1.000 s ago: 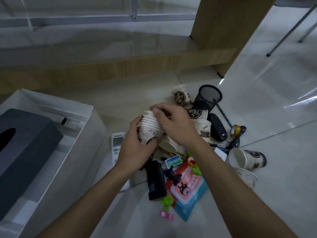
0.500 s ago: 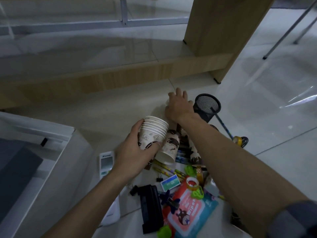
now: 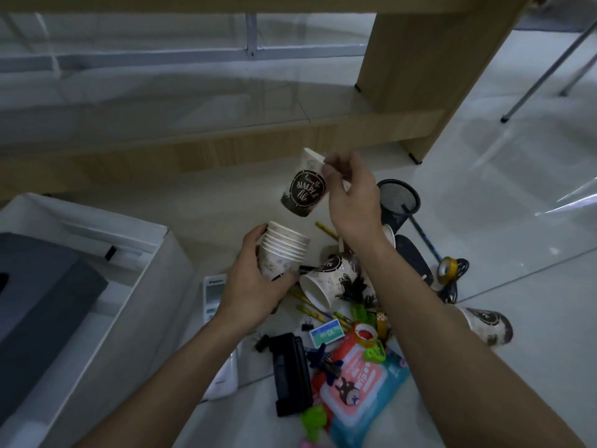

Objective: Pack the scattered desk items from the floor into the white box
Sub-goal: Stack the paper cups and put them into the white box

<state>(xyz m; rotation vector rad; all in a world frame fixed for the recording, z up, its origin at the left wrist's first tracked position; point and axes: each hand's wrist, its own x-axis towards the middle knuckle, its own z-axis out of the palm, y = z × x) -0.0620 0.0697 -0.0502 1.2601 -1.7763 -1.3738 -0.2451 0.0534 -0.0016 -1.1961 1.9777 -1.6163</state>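
Wipes lie nearest amid clutter on the floor. Left hand wraps around the cup stack, off the floor; the box sits just left, apart. Beyond, right hand pinches one cup by its rim, in the air.

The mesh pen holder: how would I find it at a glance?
From the wooden desk panel at top right, look down to the floor below it. The black mesh pen holder sits there, just right of the right hand. Unlike the printed paper cups nearby, it is dark wire mesh.
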